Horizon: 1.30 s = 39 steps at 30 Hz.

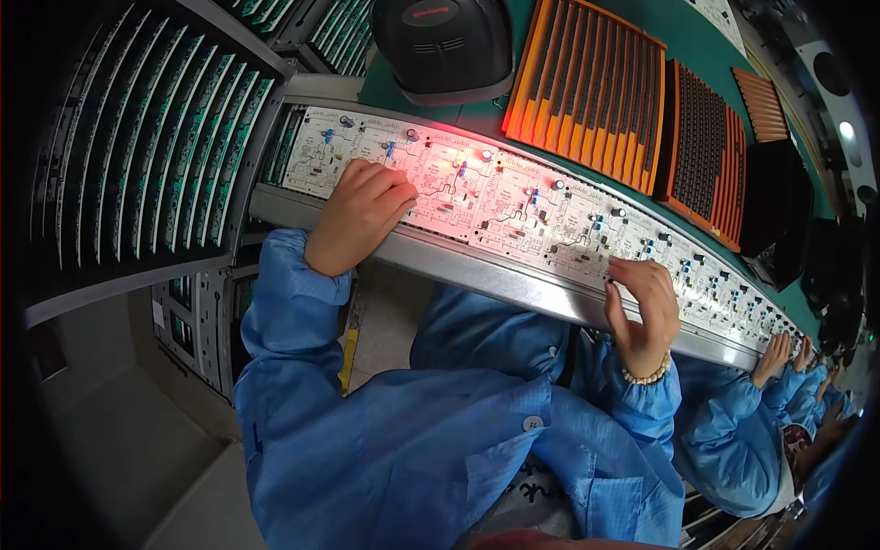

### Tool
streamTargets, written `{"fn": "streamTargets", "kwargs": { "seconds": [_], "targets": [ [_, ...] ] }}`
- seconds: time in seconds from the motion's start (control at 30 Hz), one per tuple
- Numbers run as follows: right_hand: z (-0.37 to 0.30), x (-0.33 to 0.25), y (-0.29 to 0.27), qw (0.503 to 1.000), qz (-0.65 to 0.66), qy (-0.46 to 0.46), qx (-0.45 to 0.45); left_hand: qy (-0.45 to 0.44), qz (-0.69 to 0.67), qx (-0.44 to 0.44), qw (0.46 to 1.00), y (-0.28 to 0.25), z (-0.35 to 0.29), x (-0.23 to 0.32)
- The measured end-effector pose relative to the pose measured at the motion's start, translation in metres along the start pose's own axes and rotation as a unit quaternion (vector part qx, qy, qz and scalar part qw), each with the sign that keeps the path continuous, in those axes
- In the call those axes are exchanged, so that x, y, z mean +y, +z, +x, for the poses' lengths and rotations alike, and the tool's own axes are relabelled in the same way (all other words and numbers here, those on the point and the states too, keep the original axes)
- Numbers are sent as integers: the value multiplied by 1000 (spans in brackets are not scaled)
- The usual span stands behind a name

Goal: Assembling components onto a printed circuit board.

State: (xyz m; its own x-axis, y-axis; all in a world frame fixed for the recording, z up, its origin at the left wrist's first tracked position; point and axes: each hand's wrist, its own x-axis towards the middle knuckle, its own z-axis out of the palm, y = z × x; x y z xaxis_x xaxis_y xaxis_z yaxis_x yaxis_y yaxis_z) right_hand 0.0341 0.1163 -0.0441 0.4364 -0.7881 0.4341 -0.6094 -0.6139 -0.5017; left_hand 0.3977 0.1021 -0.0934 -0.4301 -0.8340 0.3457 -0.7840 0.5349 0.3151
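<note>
A long row of white printed circuit boards (pixel 518 183) lies along a metal conveyor rail (pixel 477 270), carrying small capacitors and other components. Red light falls on the boards left of the middle. My left hand (pixel 365 213) rests over the boards towards the left end, fingers curled together and tips down at the surface; anything in them is hidden. Further right, my right hand (pixel 647 307) has its thumb and forefinger brought close together at the near edge of the boards. Whatever small thing may be between them is too small to name.
Behind the boards stand a black scanner-like housing (pixel 444 46) and orange trays (pixel 587 87) with dark parts in slots, with another tray (pixel 704 147) beside. A rack of upright circuit boards (pixel 151 137) fills the left. Co-workers' hands (pixel 773 357) work farther along the line.
</note>
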Motion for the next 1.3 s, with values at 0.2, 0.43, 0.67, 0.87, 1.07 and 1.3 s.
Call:
{"fn": "streamTargets", "kwargs": {
  "seconds": [0.2, 0.43, 0.67, 0.87, 1.07, 1.3],
  "targets": [
    [36, -17, 19, 996, 46, -66, -31, 11, -3, 15, 1000, 3, -4, -1],
    [71, -28, 60, 994, 87, -28, -65, 15, 16, -6, 1000, 0, -12, 10],
    [87, -28, 122, 994, 41, 44, -89, 10, 22, -7, 1000, 2, -16, 12],
    [85, -32, 136, 991, 7, 96, -98, 10, 9, 4, 1000, 5, -19, 8],
    [86, -38, 141, 990, -19, 115, -75, 2, -1, -2, 1000, 7, -19, 8],
    [87, -44, 140, 985, -12, 150, -86, 8, 11, -14, 1000, 4, -17, 10]
  ]
}}
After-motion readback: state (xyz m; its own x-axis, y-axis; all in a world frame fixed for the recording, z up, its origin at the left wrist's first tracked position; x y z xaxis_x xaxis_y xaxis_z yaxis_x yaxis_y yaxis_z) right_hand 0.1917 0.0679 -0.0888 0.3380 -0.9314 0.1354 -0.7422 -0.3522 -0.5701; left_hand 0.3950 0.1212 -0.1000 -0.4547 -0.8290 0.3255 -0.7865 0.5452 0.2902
